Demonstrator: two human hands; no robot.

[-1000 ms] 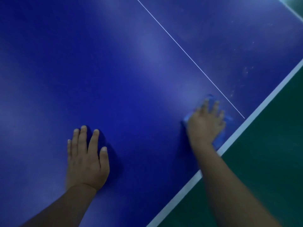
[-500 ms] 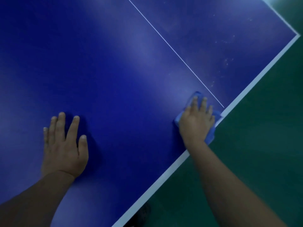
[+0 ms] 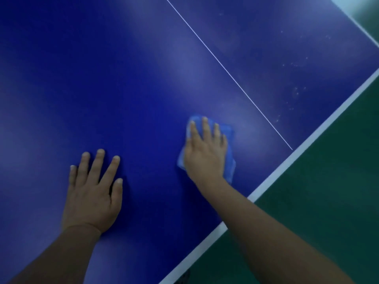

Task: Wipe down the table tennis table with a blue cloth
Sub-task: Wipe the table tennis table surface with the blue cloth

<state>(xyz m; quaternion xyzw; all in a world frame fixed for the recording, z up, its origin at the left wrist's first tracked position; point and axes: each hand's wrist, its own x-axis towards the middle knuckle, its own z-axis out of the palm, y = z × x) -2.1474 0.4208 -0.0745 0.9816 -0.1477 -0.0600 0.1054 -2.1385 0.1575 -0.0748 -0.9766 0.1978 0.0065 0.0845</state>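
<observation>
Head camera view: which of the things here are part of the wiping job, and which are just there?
Part of the job:
- blue cloth, flat on the table
- right hand, pressing the cloth
- table tennis table, with pale specks near its far corner
- left hand, flat on the table

Just there:
- green floor
- thin white centre line

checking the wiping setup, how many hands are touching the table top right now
2. The left hand lies flat, fingers spread, on the bare table tennis table. The right hand presses the blue cloth onto it near the white edge line.
</observation>
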